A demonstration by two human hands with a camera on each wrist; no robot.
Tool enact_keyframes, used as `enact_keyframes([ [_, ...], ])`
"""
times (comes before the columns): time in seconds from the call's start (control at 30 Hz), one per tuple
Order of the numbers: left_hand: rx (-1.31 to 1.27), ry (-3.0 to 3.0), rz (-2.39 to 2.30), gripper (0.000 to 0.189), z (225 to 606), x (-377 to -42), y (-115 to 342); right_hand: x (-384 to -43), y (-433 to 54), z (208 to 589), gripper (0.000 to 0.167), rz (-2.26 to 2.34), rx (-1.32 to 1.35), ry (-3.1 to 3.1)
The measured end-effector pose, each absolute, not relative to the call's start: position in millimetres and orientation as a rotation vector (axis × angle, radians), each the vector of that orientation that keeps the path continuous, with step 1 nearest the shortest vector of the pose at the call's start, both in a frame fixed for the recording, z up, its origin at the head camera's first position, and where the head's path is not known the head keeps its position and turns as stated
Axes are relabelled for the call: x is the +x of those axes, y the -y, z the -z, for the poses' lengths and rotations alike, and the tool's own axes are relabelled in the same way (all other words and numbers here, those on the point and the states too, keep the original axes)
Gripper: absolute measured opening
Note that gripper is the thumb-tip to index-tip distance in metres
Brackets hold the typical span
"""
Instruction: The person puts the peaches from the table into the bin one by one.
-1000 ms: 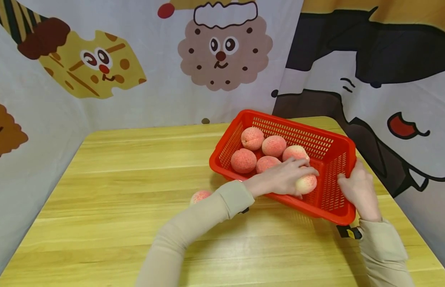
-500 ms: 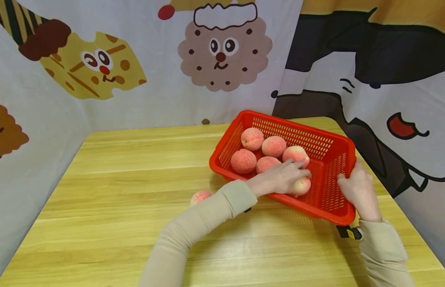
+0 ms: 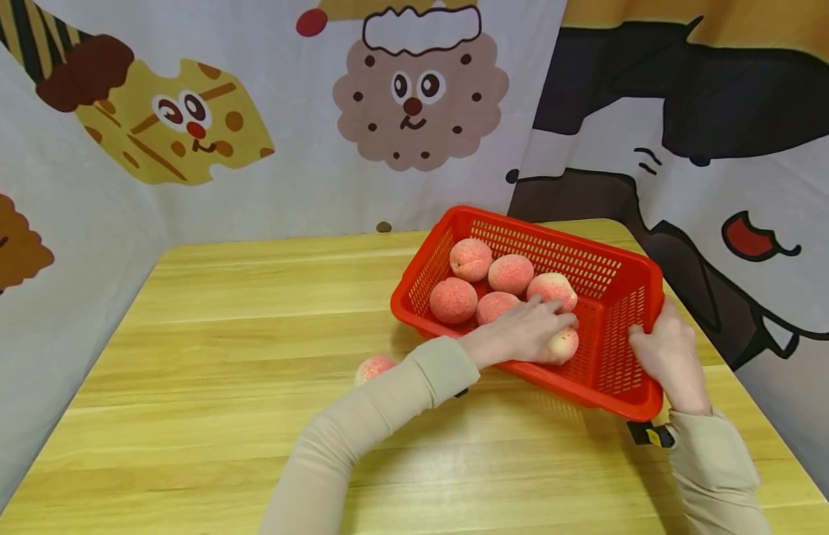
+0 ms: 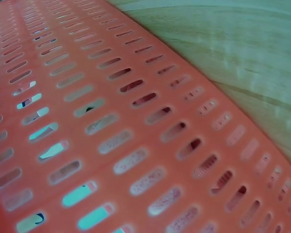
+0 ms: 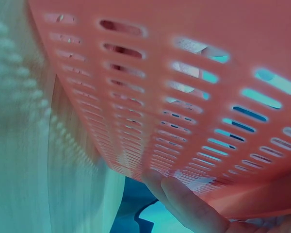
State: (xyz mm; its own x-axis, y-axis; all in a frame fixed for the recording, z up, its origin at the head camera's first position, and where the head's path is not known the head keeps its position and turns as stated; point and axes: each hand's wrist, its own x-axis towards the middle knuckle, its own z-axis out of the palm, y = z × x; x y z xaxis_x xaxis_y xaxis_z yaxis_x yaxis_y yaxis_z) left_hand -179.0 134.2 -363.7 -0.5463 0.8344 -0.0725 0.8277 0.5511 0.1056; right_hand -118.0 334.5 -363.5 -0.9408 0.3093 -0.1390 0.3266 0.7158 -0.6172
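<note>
A red slotted plastic basket (image 3: 561, 383) stands tilted across the right part of the table, with several pink peaches (image 3: 453, 300) in its left and middle parts. My left hand (image 3: 530, 331) reaches over the near rim, fingers curled over a pale pink peach (image 3: 564, 345) that it partly covers. At the basket's right end, my right hand (image 3: 668, 360) grips the rim, thumb inside. The right wrist view has its fingers (image 5: 182, 196) against the outer slotted wall. Only the wall (image 4: 136, 116) and a strip of table fill the left wrist view.
One more peach (image 3: 374, 367) lies on the wooden table (image 3: 207, 386) left of the basket, partly hidden by the left sleeve (image 3: 361, 416). A cartoon-printed curtain (image 3: 287, 193) closes off the back and sides. Inside, the basket's right end shows bare floor (image 3: 590, 334).
My left hand and the peach under it have shifted slightly left within the basket, then stayed nearly still. The right hand, basket and other peaches have kept their places.
</note>
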Motion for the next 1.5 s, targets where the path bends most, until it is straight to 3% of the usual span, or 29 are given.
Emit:
enact_keyframes([
  [0.5, 1.471, -2.696, -0.121, 0.054, 364.2, -179.1, -135.2, -117.7, -334.6, 363.5, 0.060, 1.036, 0.531, -2.893],
  [1.03, 1.508, -2.760, -0.196, 0.045, 360.6, -176.9, -129.3, -117.7, -333.7, 362.9, 0.062, 1.033, 0.534, -2.902],
  [1.5, 1.580, -2.898, -0.233, 0.034, 353.0, -163.1, -82.9, -117.5, -333.8, 363.0, 0.064, 1.046, 0.527, -2.899],
])
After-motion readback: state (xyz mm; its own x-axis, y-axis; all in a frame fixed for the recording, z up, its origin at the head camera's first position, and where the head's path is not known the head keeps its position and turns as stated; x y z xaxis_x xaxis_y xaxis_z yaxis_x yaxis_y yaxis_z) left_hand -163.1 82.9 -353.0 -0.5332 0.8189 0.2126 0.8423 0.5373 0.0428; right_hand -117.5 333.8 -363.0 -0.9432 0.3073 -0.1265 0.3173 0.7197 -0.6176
